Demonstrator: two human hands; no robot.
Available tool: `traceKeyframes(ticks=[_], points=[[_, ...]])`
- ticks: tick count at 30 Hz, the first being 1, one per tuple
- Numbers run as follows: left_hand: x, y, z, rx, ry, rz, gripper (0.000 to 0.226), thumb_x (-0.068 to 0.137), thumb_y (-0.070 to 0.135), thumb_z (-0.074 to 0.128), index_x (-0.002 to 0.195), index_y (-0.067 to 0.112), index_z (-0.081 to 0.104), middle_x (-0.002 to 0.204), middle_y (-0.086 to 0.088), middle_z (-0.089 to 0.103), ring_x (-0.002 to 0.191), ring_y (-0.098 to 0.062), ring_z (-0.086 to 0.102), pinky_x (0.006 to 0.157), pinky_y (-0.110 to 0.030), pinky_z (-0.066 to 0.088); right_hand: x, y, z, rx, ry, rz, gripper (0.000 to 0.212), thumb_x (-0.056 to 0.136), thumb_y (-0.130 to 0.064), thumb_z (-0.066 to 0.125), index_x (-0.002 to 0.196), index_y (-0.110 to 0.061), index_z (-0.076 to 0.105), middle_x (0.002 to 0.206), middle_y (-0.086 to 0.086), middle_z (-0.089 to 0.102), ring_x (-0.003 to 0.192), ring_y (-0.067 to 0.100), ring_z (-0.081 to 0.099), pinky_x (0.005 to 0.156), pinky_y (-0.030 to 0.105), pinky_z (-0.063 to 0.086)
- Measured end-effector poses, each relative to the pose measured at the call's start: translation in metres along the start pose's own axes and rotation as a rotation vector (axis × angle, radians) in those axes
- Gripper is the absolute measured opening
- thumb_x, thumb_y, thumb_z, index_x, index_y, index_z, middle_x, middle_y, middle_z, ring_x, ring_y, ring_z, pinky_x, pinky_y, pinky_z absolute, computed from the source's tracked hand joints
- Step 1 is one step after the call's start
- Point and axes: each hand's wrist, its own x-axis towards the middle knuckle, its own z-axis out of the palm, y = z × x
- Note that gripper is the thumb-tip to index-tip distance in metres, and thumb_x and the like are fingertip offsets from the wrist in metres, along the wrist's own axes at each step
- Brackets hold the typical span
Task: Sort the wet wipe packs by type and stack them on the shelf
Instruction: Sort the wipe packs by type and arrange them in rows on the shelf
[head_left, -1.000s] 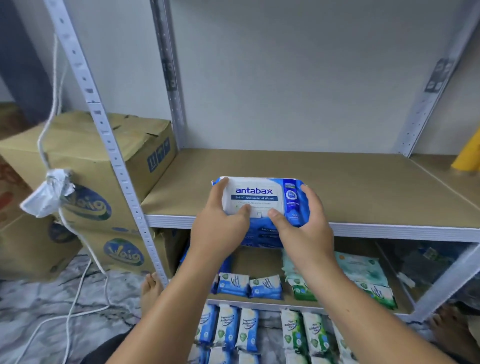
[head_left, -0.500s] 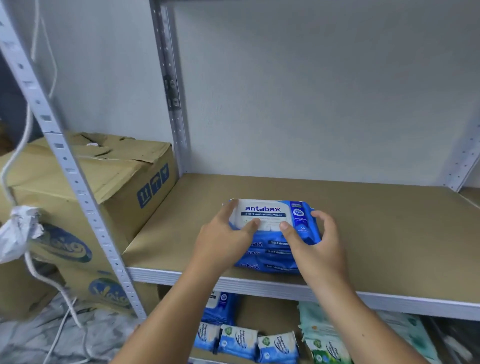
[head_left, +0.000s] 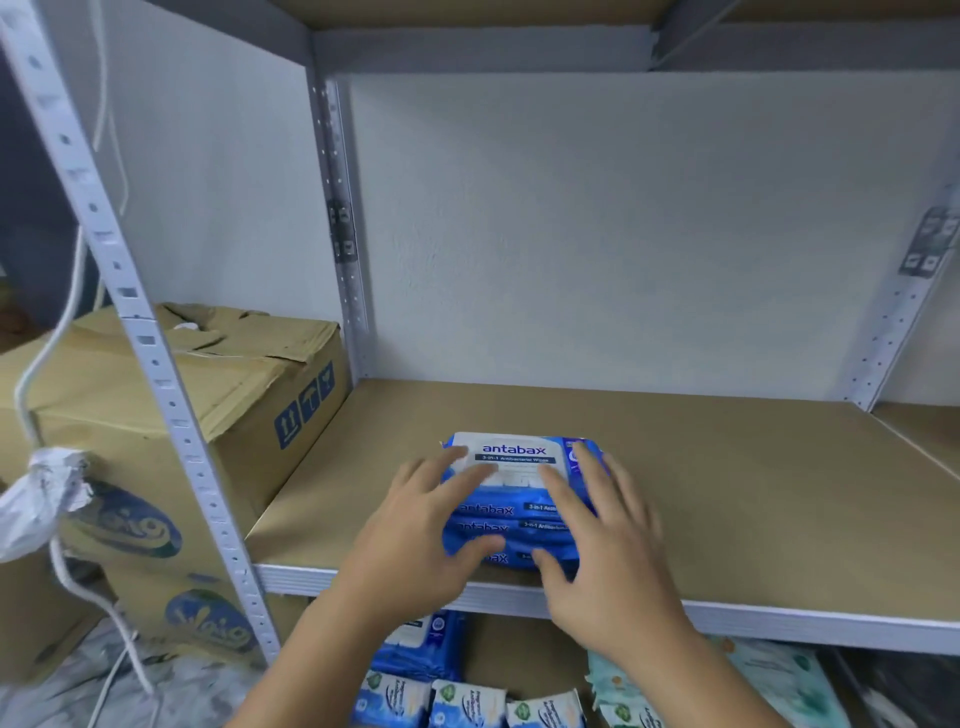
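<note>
The stack of blue packs (head_left: 511, 519) sits on the shelf board (head_left: 727, 493) at about seven o'clock of the board, close to its front lip, with several printed edges showing one above another. Both hands lie open on it. The left hand (head_left: 415, 540) is at the stack's nine o'clock side and the right hand (head_left: 613, 551) at its three o'clock side, fingers spread and fairly straight across the top pack (head_left: 511, 457), thumbs low against the front. Blur hides how firmly they press. The step looks like squaring up the pile, and it is best done with flat palms and even pressure from both sides, easing the pile toward twelve o'clock, away from the lip. That would also keep the bare board at three o'clock free for another type. The packs are glossy film pillows, soft and rounded at the seams, so they probably slide on each other; the white flip-lid panel on top looks flatter and stiffer. The board is matte brown fibreboard with a pale metal edge. A creased cardboard box (head_left: 249, 395) stands at nine o'clock, outside the frame. Below, at six o'clock, small blue-and-white packs (head_left: 467, 701) and pale green packs (head_left: 779, 680) lie unsorted.
</note>
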Motion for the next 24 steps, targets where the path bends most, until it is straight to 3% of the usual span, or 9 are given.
traceKeyframes(ticks=[3,6,8,12,17,21,24], points=[[-0.005,0.0,0.011,0.11,0.026,0.068,0.072,0.082,0.06,0.065,0.147,0.048,0.037,0.157,0.02,0.03,0.143,-0.01,0.025,0.104,-0.033,0.047,-0.003,0.002,0.012,0.004,-0.031,-0.005,0.089,0.075,-0.031,0.08,0.153,-0.031,0.037,0.161,0.003,0.03,0.148,0.029,0.028,0.109,0.048,0.045],[-0.002,-0.006,0.023,0.114,0.122,0.086,0.068,0.079,0.03,0.08,0.141,0.039,0.052,0.15,0.01,0.048,0.132,-0.019,0.044,0.096,-0.036,0.053,0.002,0.001,0.017,-0.01,-0.009,0.003,0.093,0.062,-0.025,0.094,0.145,-0.025,0.052,0.149,0.009,0.05,0.136,0.033,0.049,0.096,0.045,0.055],[0.002,-0.012,0.031,0.078,0.203,0.106,0.064,0.076,0.014,0.082,0.135,0.031,0.062,0.144,0.003,0.056,0.124,-0.023,0.052,0.093,-0.04,0.055,0.007,0.002,0.02,-0.031,0.0,-0.007,0.093,0.057,-0.024,0.097,0.141,-0.022,0.058,0.143,0.012,0.056,0.128,0.035,0.058,0.09,0.044,0.057],[0.012,-0.017,0.046,0.043,0.301,0.103,0.058,0.076,0.005,0.081,0.128,0.025,0.067,0.139,-0.002,0.059,0.119,-0.025,0.056,0.089,-0.037,0.055,0.02,0.008,0.032,-0.057,0.015,-0.029,0.09,0.053,-0.021,0.099,0.135,-0.019,0.064,0.137,0.015,0.061,0.119,0.036,0.064,0.084,0.043,0.06],[0.034,-0.031,0.062,-0.027,0.297,0.035,0.061,0.079,-0.003,0.076,0.131,0.027,0.064,0.143,0.0,0.055,0.125,-0.018,0.048,0.09,-0.023,0.044,0.048,0.017,0.049,-0.058,-0.005,-0.019,0.088,0.055,-0.02,0.098,0.136,-0.02,0.063,0.138,0.014,0.06,0.121,0.035,0.063,0.082,0.044,0.061],[0.062,-0.048,0.074,-0.082,0.28,-0.016,0.059,0.085,-0.005,0.069,0.134,0.027,0.063,0.148,0.001,0.049,0.131,-0.015,0.041,0.099,-0.017,0.035,0.075,0.023,0.061,-0.058,-0.003,-0.022,0.079,0.078,-0.025,0.084,0.149,-0.027,0.048,0.154,0.009,0.045,0.14,0.03,0.045,0.099,0.042,0.052],[0.086,-0.06,0.084,-0.075,0.297,-0.023,0.061,0.084,-0.006,0.066,0.134,0.028,0.062,0.148,0.003,0.049,0.13,-0.015,0.04,0.091,-0.024,0.04,0.102,0.033,0.078,0.029,0.009,-0.013,0.077,0.08,-0.016,0.082,0.149,-0.025,0.048,0.156,0.011,0.041,0.143,0.031,0.04,0.104,0.046,0.05]])
